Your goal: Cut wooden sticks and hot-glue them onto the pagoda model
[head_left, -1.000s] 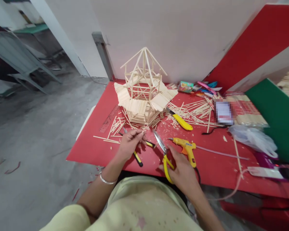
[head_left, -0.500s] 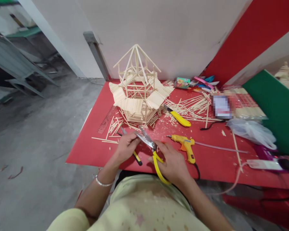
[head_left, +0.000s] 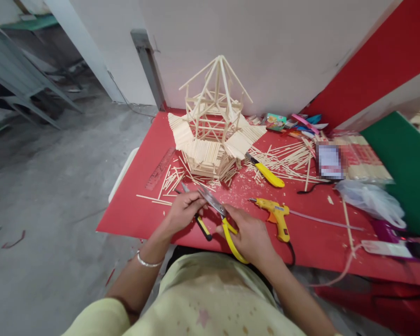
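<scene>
My right hand (head_left: 250, 233) is closed round the yellow handles of a pair of scissors (head_left: 217, 205), whose blades point up and left. At the blade tips, my left hand (head_left: 185, 212) is pinched closed; what sits between its fingers is too small to make out. Partly under that hand, a tool with a yellow and black handle (head_left: 203, 227) lies on the table. Beyond both hands stands a pale stick model (head_left: 210, 154) with an open pointed roof frame and slatted panels round it.
On the red tabletop (head_left: 126, 210) lie a yellow glue gun (head_left: 275, 215), a yellow cutter knife (head_left: 270, 175), loose sticks (head_left: 283, 158) and a clear ruler (head_left: 160, 169). Packed sticks (head_left: 364, 158), a plastic bag (head_left: 371, 198) and a green board (head_left: 402, 172) fill the right side.
The camera view has turned, so the model and table things sit further right in the picture. Both hands stay close together, and the scissor blades look nearer each other.
</scene>
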Demonstrator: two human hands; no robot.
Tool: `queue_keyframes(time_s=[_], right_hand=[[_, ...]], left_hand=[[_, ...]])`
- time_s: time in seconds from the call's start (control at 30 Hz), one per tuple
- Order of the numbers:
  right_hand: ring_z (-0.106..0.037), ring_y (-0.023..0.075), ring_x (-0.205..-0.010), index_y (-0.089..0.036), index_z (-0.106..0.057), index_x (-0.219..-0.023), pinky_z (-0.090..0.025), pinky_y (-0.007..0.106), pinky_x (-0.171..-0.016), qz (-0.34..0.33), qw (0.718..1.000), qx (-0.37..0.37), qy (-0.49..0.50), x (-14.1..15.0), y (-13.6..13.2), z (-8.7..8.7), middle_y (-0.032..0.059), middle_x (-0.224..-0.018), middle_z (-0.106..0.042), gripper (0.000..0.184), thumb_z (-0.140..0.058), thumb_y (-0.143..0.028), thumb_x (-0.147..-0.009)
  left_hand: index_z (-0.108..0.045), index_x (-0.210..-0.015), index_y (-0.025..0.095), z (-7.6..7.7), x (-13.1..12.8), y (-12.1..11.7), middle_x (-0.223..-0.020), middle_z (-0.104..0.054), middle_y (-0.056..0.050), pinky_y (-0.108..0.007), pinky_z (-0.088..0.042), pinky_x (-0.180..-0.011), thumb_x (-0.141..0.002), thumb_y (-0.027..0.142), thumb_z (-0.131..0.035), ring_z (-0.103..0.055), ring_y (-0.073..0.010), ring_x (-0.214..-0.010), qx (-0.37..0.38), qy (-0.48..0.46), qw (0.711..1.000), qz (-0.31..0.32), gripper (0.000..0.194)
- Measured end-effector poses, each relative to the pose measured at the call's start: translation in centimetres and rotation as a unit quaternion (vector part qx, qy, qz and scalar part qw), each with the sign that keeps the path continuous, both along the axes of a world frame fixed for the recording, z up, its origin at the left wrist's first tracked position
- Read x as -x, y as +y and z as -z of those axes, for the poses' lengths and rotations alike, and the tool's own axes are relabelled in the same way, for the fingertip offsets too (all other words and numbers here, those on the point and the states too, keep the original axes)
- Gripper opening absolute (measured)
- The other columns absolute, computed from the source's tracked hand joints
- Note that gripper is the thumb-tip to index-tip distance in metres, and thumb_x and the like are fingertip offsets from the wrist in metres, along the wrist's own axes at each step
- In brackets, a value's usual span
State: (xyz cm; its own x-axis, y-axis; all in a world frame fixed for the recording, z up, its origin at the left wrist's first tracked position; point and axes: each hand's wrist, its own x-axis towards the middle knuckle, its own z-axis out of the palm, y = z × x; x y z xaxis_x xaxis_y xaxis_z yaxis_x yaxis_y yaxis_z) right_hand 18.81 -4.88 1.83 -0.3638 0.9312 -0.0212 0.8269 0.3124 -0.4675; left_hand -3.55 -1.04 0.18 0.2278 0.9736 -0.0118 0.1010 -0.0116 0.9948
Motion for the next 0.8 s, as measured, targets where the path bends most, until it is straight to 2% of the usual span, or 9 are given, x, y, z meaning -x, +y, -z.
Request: queue_keyframes(time_s=[0.13, 0.27, 0.47, 0.57, 0.7, 0.8], right_hand=[[-0.066, 0.0246, -0.096, -0.026, -0.051, -0.138, -0.045, 0.03, -0.073, -0.008, 0.998, -0.03, -0.058, 0.6, 0.5, -0.5, 0.009, -0.11, -0.068, 0.055, -0.053, -0.055, -0.091], [-0.065, 0.0235, -0.095, -0.026, -0.052, -0.137, -0.044, 0.03, -0.073, -0.021, 0.996, -0.039, -0.071, 0.8, 0.7, -0.9, 0.0081, -0.107, -0.067, 0.055, -0.055, -0.055, -0.09], [-0.065, 0.0244, -0.098, -0.024, -0.054, -0.136, -0.045, 0.031, -0.076, -0.025, 0.997, -0.036, -0.067, 0.7, 0.6, -0.9, 0.0093, -0.109, -0.067, 0.056, -0.055, -0.055, -0.09], [-0.066, 0.0242, -0.096, -0.022, -0.056, -0.134, -0.045, 0.03, -0.075, -0.021, 0.997, -0.046, -0.058, 0.8, 0.6, -0.7, 0.0099, -0.107, -0.069, 0.054, -0.055, -0.054, -0.091], [-0.069, 0.0211, -0.086, -0.023, -0.058, -0.133, -0.047, 0.027, -0.072, -0.013, 1.0, -0.017, 0.004, 0.7, 0.4, 0.1, 0.0077, -0.1, -0.073, 0.051, -0.055, -0.053, -0.092], [-0.069, 0.0209, -0.086, -0.025, -0.058, -0.133, -0.048, 0.027, -0.074, 0.019, 1.0, -0.015, 0.01, 0.0, 0.1, 1.3, 0.0073, -0.1, -0.074, 0.048, -0.054, -0.051, -0.093]], left_hand=[[-0.066, -0.075, 0.015, -0.2, 0.6, 0.1, -0.062, -0.059, -0.001, -0.023, -0.043, -0.056, -0.088, 0.039, -0.062, -0.054, -0.0118, -0.056, 0.029, -0.036, 0.999, -0.007, 0.028], [-0.067, -0.073, 0.014, -0.6, 1.1, 0.4, -0.06, -0.057, -0.001, -0.021, -0.04, -0.051, -0.084, 0.043, -0.067, -0.048, -0.0093, -0.051, 0.068, -0.086, 0.994, 0.013, 0.031], [-0.068, -0.074, 0.016, -0.5, 1.5, 0.9, -0.06, -0.056, 0.0, -0.021, -0.037, -0.048, -0.08, 0.036, -0.071, -0.045, -0.0086, -0.05, 0.105, -0.134, 0.984, 0.053, 0.021], [-0.067, -0.071, 0.015, -0.4, 1.7, 1.1, -0.057, -0.056, 0.001, -0.02, -0.034, -0.046, -0.077, 0.032, -0.073, -0.044, -0.0078, -0.048, 0.12, -0.133, 0.982, 0.057, 0.019], [-0.066, -0.073, 0.014, -0.2, 1.8, 1.2, -0.06, -0.057, 0.0, -0.019, -0.032, -0.045, -0.083, 0.037, -0.069, -0.043, -0.0062, -0.047, 0.129, -0.127, 0.982, 0.063, 0.025], [-0.067, -0.08, 0.014, 0.0, 1.6, 1.2, -0.064, -0.061, -0.001, -0.018, -0.036, -0.047, -0.085, 0.041, -0.068, -0.05, -0.0068, -0.049, 0.136, -0.124, 0.982, 0.039, 0.027]])
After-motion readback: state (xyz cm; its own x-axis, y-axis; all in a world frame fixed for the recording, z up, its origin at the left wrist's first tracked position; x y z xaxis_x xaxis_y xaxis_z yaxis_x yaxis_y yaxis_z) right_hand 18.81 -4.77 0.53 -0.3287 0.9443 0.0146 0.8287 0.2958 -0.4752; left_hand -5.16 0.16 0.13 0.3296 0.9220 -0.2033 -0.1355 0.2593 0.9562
